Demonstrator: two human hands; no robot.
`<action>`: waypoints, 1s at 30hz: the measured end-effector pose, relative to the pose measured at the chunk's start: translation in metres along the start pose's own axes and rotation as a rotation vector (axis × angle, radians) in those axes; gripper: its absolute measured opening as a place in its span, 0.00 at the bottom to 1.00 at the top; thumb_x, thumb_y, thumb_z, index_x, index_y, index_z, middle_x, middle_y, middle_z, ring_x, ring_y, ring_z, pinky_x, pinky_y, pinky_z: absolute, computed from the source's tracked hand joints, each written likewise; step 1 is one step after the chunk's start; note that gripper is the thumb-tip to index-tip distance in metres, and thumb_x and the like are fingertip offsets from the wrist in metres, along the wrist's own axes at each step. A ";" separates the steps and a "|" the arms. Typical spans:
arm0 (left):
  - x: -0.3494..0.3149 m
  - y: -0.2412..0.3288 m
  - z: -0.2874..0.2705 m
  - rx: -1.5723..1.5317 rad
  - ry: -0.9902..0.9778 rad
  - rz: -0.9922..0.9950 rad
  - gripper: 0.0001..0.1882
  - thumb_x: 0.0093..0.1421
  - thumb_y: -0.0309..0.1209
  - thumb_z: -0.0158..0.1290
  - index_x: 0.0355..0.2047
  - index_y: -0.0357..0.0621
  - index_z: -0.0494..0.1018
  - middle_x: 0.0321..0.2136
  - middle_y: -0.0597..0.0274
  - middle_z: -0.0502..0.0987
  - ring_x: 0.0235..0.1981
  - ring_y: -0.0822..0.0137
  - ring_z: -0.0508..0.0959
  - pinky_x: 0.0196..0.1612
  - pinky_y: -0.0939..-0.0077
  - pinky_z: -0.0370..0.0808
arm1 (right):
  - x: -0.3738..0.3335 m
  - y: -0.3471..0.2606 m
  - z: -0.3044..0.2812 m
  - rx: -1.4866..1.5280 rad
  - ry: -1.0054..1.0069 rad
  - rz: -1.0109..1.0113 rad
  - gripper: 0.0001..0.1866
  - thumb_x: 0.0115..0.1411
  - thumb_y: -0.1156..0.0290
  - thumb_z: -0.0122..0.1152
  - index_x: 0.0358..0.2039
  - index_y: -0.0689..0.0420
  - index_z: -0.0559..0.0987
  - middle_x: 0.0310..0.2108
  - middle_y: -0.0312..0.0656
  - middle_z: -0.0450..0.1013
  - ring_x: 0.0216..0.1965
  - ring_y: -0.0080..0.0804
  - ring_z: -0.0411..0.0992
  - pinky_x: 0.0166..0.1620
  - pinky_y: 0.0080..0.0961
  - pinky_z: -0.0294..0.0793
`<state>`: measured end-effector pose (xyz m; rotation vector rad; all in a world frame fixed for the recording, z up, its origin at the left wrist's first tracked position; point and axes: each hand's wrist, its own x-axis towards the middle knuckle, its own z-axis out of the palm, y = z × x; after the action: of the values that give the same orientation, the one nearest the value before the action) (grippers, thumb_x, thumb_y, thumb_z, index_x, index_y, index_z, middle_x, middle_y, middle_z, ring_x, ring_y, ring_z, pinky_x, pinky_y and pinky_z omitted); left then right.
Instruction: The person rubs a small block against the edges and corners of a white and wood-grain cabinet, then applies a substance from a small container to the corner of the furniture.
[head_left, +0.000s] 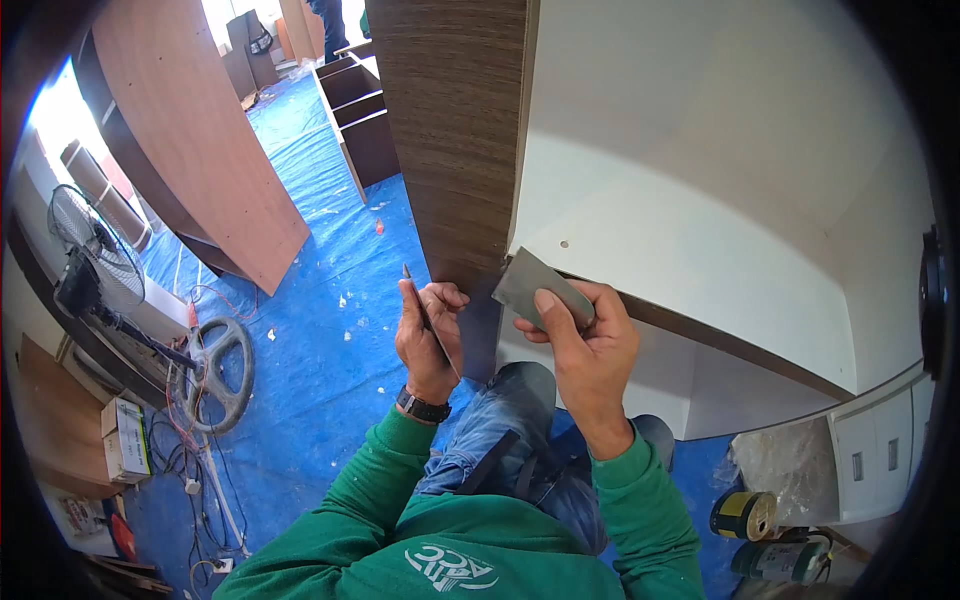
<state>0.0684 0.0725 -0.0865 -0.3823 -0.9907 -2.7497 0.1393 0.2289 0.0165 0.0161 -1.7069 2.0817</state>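
In my right hand [592, 345] is a flat grey rectangular scraper plate [535, 288], pinched between thumb and fingers. Its upper corner lies at the front edge of a white-lined cabinet [640, 215], by the corner where the shelf meets the dark wood-grain side panel [455, 130]; whether it touches cannot be told. My left hand [430, 335] is closed on a thin, dark, flat tool with a pointed tip [424, 310], seen nearly edge-on, so its kind is unclear. That hand is just left of the panel's lower end.
Blue sheeting [310, 370] covers the floor. On the left stand a fan [100, 260] with a round base, a small carton [124, 440] and tangled cables [195, 470]. A curved plywood piece [190, 130] stands beyond. Cans [745, 515] sit at lower right; a person's legs [330, 25] show far off.
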 end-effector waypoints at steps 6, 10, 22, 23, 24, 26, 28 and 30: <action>0.001 -0.002 -0.003 -0.013 -0.010 0.009 0.20 0.77 0.38 0.37 0.25 0.48 0.63 0.36 0.52 0.73 0.43 0.60 0.71 0.55 0.64 0.66 | 0.004 -0.013 0.013 0.136 -0.015 0.010 0.10 0.66 0.77 0.64 0.43 0.69 0.75 0.36 0.49 0.80 0.34 0.31 0.83 0.35 0.24 0.85; -0.001 -0.002 -0.004 -0.023 -0.034 0.009 0.20 0.76 0.40 0.38 0.26 0.48 0.63 0.36 0.53 0.73 0.44 0.60 0.71 0.56 0.64 0.66 | 0.001 -0.013 -0.002 0.140 0.007 -0.018 0.08 0.67 0.77 0.63 0.42 0.68 0.75 0.36 0.49 0.80 0.35 0.31 0.83 0.37 0.24 0.85; -0.002 -0.004 -0.006 -0.004 -0.075 0.048 0.19 0.75 0.42 0.41 0.27 0.48 0.64 0.37 0.54 0.72 0.45 0.61 0.71 0.56 0.64 0.66 | -0.006 0.026 -0.003 0.006 -0.001 -0.075 0.09 0.65 0.77 0.67 0.41 0.66 0.76 0.35 0.44 0.81 0.37 0.27 0.82 0.40 0.21 0.82; -0.002 -0.004 -0.006 0.002 -0.079 0.055 0.19 0.75 0.42 0.41 0.26 0.48 0.64 0.37 0.54 0.72 0.45 0.60 0.71 0.56 0.64 0.67 | -0.007 0.030 -0.003 0.000 0.007 -0.048 0.09 0.65 0.77 0.68 0.41 0.66 0.76 0.35 0.44 0.81 0.37 0.27 0.81 0.40 0.21 0.82; -0.001 -0.004 -0.006 0.006 -0.084 0.062 0.19 0.75 0.42 0.41 0.26 0.48 0.64 0.37 0.54 0.72 0.44 0.60 0.71 0.56 0.64 0.67 | -0.008 0.036 -0.003 0.032 0.014 -0.029 0.10 0.65 0.77 0.68 0.41 0.65 0.76 0.36 0.45 0.81 0.37 0.27 0.81 0.40 0.21 0.82; -0.001 -0.004 -0.005 -0.016 -0.069 0.039 0.19 0.75 0.41 0.42 0.26 0.48 0.64 0.36 0.53 0.72 0.44 0.60 0.71 0.56 0.64 0.67 | -0.010 0.045 0.001 0.095 0.027 0.009 0.10 0.64 0.76 0.68 0.41 0.65 0.76 0.37 0.45 0.81 0.37 0.26 0.81 0.40 0.20 0.82; -0.001 -0.003 -0.004 -0.030 -0.059 0.027 0.19 0.75 0.41 0.42 0.26 0.48 0.63 0.36 0.53 0.72 0.44 0.59 0.71 0.56 0.63 0.67 | -0.010 0.051 0.008 0.130 0.046 -0.007 0.10 0.65 0.76 0.68 0.41 0.65 0.76 0.38 0.46 0.81 0.37 0.26 0.81 0.40 0.20 0.82; -0.001 -0.003 -0.004 -0.034 -0.055 0.025 0.19 0.74 0.41 0.42 0.26 0.48 0.63 0.36 0.53 0.72 0.44 0.59 0.71 0.56 0.63 0.67 | -0.009 0.051 0.016 0.174 0.063 -0.014 0.10 0.65 0.76 0.67 0.42 0.66 0.76 0.38 0.46 0.81 0.37 0.26 0.81 0.40 0.21 0.82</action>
<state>0.0681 0.0725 -0.0915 -0.4754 -0.9467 -2.7502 0.1254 0.2036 -0.0295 0.0151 -1.4813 2.1906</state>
